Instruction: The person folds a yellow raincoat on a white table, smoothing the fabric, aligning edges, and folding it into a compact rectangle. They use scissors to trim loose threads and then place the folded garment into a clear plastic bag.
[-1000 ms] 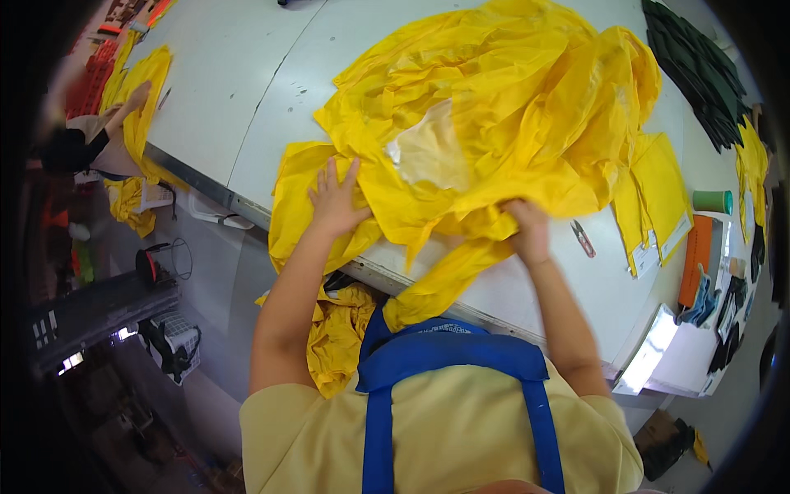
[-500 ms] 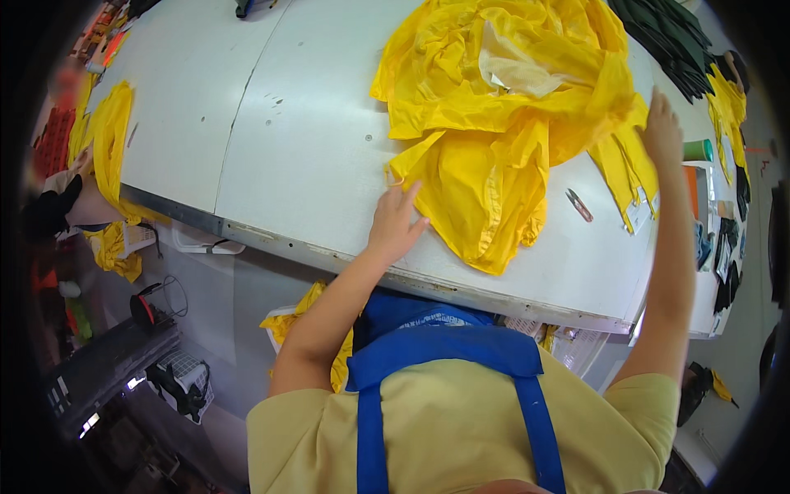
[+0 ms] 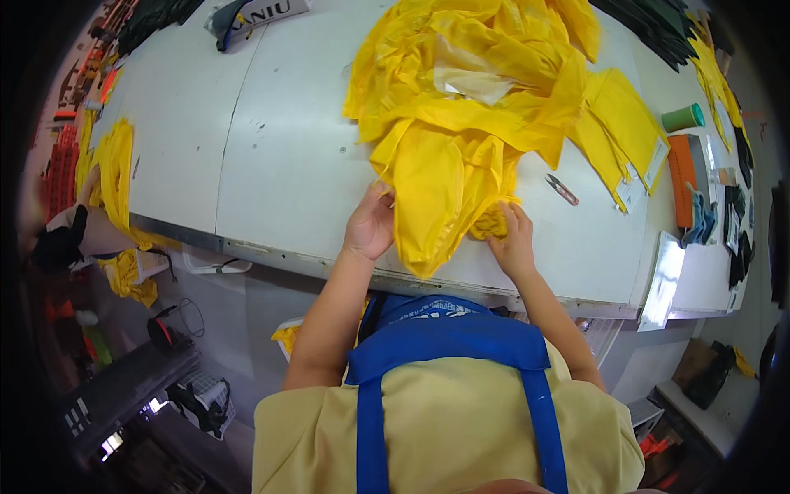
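A thin, shiny yellow garment (image 3: 436, 185), like a raincoat, lies crumpled on the white table with whitish lining showing in its upper part. One narrower section hangs toward me, close to the table's front edge. At the left edge of that section, my left hand (image 3: 372, 224) pinches the fabric, its fingertips partly hidden. My right hand (image 3: 515, 244) is closed on a gathered, ruffled part at the section's right side. Thread snips (image 3: 563, 189) with reddish handles lie on the table to the right of the garment.
Folded yellow pieces (image 3: 625, 132) with white labels lie right of the garment, near a green spool (image 3: 683, 117) and an orange item (image 3: 681, 181). Dark green fabric (image 3: 650, 29) is stacked at the far right. Another person's arm (image 3: 82, 214) handles yellow fabric at the left.
My right hand has come from the far right down to the garment's gathered part. My left hand has moved slightly left and taken its edge. The garment's near section has shifted left.
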`<state>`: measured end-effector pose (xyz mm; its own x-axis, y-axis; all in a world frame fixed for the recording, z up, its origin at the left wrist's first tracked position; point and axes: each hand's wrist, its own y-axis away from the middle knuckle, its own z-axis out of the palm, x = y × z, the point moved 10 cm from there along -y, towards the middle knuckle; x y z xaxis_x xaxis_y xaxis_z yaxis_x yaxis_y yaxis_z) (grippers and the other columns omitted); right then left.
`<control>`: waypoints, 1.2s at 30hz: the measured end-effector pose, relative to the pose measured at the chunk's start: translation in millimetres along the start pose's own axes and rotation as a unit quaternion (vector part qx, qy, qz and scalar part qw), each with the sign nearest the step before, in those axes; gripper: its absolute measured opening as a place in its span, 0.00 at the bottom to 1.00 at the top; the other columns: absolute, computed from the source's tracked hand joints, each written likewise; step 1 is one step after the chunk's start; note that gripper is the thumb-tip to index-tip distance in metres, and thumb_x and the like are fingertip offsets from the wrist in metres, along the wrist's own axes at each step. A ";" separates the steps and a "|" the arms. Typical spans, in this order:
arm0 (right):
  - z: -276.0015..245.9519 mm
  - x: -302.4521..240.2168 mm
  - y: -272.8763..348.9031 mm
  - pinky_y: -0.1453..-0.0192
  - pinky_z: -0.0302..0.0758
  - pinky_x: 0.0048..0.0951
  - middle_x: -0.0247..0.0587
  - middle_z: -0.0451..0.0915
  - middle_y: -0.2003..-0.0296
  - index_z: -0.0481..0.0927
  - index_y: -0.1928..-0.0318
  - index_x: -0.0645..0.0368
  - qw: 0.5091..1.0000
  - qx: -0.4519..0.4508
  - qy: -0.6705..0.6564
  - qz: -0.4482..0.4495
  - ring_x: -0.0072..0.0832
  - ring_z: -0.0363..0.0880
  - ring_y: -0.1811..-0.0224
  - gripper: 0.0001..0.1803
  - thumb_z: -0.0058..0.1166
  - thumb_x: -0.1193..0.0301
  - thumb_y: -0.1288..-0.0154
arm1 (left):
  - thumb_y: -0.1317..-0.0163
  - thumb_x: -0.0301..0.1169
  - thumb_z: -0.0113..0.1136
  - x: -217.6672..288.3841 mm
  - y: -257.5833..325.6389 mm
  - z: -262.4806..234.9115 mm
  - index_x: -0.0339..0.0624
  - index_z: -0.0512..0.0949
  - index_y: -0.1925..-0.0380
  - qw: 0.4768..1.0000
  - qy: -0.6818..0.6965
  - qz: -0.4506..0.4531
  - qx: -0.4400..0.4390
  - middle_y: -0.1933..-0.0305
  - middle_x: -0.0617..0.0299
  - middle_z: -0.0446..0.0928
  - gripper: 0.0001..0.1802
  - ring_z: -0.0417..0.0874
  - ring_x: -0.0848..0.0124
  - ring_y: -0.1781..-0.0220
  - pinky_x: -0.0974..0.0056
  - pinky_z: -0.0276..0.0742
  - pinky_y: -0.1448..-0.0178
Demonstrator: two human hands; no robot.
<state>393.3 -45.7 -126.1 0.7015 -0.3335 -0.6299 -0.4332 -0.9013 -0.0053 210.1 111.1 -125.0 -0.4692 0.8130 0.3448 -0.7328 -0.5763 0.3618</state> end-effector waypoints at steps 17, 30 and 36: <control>-46.3 -31.1 23.7 0.27 0.42 0.54 0.37 0.59 0.32 0.72 0.40 0.36 0.945 -0.024 0.174 -0.275 0.41 0.49 0.27 0.33 0.57 0.72 0.50 | 0.37 0.53 0.51 -77.4 -60.1 32.1 0.48 0.55 0.31 0.429 -0.890 0.130 -0.086 0.29 0.57 0.57 0.38 0.57 0.59 0.28 0.53 0.53 0.27; -0.5 -67.2 -40.7 0.44 0.70 0.40 0.46 0.78 0.59 0.74 0.49 0.58 0.988 0.059 0.101 -0.103 0.39 0.74 0.50 0.21 0.58 0.71 0.45 | 0.50 0.35 0.70 66.7 52.4 -101.6 0.37 0.51 0.32 0.633 -0.688 0.251 0.251 0.34 0.40 0.59 0.49 0.59 0.46 0.32 0.49 0.55 0.30; 45.1 -6.7 -89.6 0.50 0.73 0.37 0.49 0.78 0.59 0.76 0.54 0.62 0.998 0.030 -0.016 0.044 0.41 0.77 0.57 0.17 0.60 0.71 0.45 | 0.45 0.34 0.67 -3.1 12.4 21.1 0.38 0.57 0.37 0.687 -0.691 0.220 0.040 0.42 0.49 0.69 0.39 0.73 0.63 0.46 0.61 0.72 0.45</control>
<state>401.9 49.7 -156.3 0.6414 -0.4006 -0.6543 -0.5254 -0.8508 0.0058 212.9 99.6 -103.3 0.3208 -0.2658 0.9091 -0.6142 -0.7890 -0.0139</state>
